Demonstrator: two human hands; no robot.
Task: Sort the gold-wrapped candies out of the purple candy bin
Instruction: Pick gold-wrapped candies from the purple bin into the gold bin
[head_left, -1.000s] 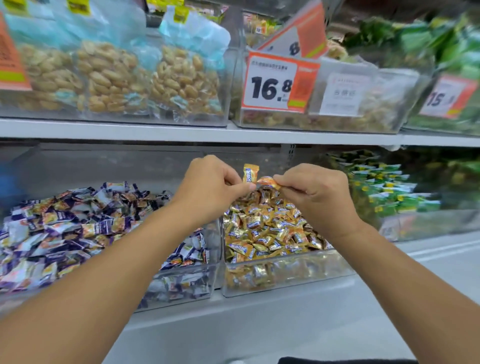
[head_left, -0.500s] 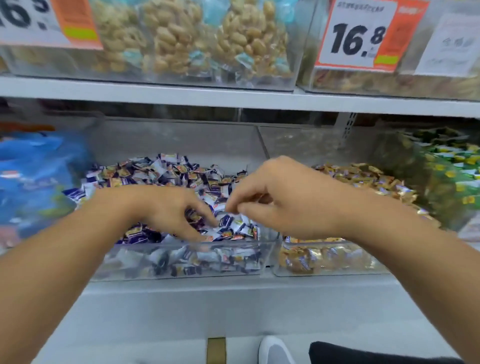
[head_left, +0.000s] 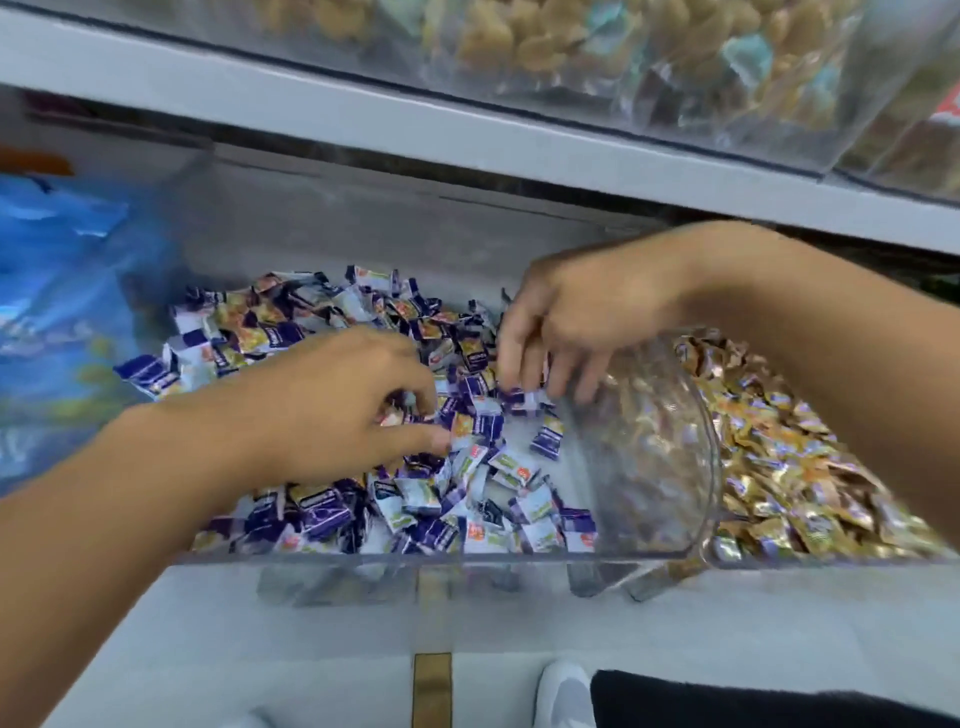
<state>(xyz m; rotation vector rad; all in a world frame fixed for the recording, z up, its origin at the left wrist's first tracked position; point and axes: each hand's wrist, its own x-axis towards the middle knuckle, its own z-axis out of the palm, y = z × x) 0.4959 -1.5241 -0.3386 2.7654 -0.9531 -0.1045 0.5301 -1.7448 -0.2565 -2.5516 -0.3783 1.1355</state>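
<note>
The purple candy bin (head_left: 363, 559) is a clear box in the middle, filled with purple-and-white wrapped candies (head_left: 483, 499). Some wrappers at the back left (head_left: 244, 317) show yellow-gold faces. My left hand (head_left: 332, 410) lies on the pile, its fingers curled down among the candies and the thumb stretched right; blur hides whether it pinches one. My right hand (head_left: 576, 317) hovers over the bin's right side with its fingertips pointing down and touching the candies. The gold-wrapped candies (head_left: 779, 457) fill the neighbouring clear bin on the right, behind a curved divider (head_left: 665, 447).
A blue-packaged stock bin (head_left: 62, 291) stands to the left. The white upper shelf edge (head_left: 415, 119) runs overhead with clear bins of pale snacks (head_left: 519, 36) on it. Below are the pale shelf ledge (head_left: 260, 623) and a white shoe (head_left: 563, 696).
A second ago both hands pinched a gold candy over the gold bin. They then moved left over the purple bin, and now they have spread apart and sunk into the purple pile.
</note>
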